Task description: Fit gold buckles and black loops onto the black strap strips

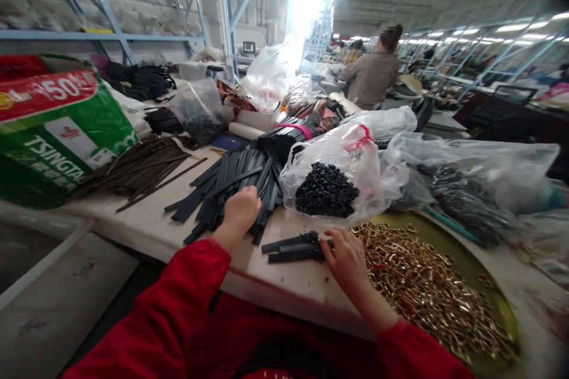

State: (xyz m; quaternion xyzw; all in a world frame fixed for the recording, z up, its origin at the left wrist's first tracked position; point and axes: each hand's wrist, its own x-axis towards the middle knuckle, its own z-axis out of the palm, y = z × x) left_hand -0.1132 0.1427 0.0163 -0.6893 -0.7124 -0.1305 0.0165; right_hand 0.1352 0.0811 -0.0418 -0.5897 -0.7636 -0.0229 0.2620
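Note:
My left hand [240, 213] is over a fanned pile of flat black straps [222, 186], its fingers curled closed around a strap; the gripped part is mostly hidden. Closer to the table's front edge lies a small stack of black straps [291, 247], each with a small loop near its right end. My right hand [349, 254] has its fingers bent around those right ends, which it partly covers. Just behind it sits a clear plastic bag [377, 180] holding many small black loops [326, 190]. Gold-coloured buckles [427, 284] fill a round brass-coloured tray [507, 308] beside my right hand.
Brown strips [137, 169] lie at the left, next to a green and red bag [57, 130]. Further plastic bags [475, 160] crowd the right back. A white bin [66, 302] stands below the table's left edge. Another person [373, 74] is farther back.

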